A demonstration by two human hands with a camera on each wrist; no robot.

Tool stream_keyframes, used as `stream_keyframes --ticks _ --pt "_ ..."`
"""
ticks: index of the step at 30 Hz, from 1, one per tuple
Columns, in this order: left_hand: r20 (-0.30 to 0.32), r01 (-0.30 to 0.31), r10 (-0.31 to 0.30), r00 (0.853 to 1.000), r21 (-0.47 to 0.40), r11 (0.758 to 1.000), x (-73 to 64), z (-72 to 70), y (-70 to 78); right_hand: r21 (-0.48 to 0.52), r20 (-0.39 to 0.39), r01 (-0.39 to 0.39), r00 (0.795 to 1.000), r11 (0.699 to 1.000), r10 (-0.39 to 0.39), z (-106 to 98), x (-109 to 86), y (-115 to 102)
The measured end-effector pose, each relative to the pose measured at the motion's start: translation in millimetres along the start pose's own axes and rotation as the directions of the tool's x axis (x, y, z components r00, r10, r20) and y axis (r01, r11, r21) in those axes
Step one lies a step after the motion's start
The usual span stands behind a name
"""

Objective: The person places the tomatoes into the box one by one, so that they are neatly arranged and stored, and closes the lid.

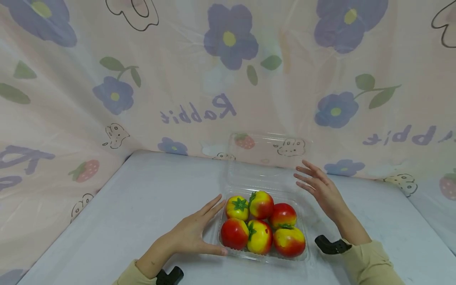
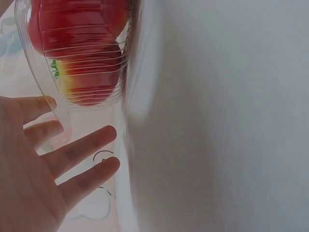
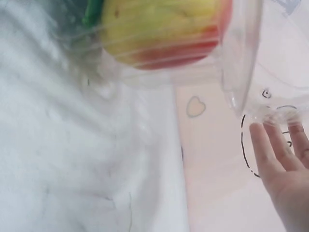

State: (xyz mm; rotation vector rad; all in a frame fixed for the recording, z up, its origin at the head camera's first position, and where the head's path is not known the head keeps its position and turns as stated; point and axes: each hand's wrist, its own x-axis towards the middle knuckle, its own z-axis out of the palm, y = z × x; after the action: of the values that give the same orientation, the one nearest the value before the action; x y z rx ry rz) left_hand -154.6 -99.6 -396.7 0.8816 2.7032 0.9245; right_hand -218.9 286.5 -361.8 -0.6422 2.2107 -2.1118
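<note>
A clear plastic clamshell box (image 1: 265, 259) stands open on the table with its lid (image 1: 261, 174) raised at the back. Inside lie several red-and-yellow fruits (image 1: 260, 237) with green leafy tops, which look like tomatoes. My left hand (image 1: 190, 235) is at the box's left side, fingers spread; in the left wrist view some fingertips (image 2: 50, 102) touch the rim. To the right of the lid is my right hand (image 1: 322, 194), its fingers extended. In the right wrist view the fingertips (image 3: 270, 126) meet the lid's edge; whether they press it I cannot tell.
A white cloth (image 1: 171, 186) covers the table. Behind and to the left hangs a curtain (image 1: 185, 79) printed with flowers, rabbits and strawberries. Each wrist wears a black mount (image 1: 331, 245).
</note>
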Motion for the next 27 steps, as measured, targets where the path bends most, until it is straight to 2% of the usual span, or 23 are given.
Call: stream_keyframes --ticks 4,13,22,27 --pt "0.005 0.012 -0.012 1.0 -0.006 1.0 0.2 0.8 -0.1 0.007 0.004 -0.005 1.0 1.0 0.005 0 -0.3 -3" --pt "0.004 0.007 -0.007 1.0 -0.005 1.0 0.9 0.4 0.9 0.016 0.022 0.059 0.998 0.998 -0.06 1 -5.4 -11" --pt "0.005 0.017 -0.017 1.0 -0.017 1.0 1.5 1.2 0.8 0.057 0.046 0.058 0.997 0.997 -0.06 1 -9.4 -18" --pt "-0.001 0.02 -0.02 1.0 -0.018 1.0 1.3 1.9 0.8 0.08 0.064 0.09 0.993 0.993 -0.095 0 -12.3 -19"
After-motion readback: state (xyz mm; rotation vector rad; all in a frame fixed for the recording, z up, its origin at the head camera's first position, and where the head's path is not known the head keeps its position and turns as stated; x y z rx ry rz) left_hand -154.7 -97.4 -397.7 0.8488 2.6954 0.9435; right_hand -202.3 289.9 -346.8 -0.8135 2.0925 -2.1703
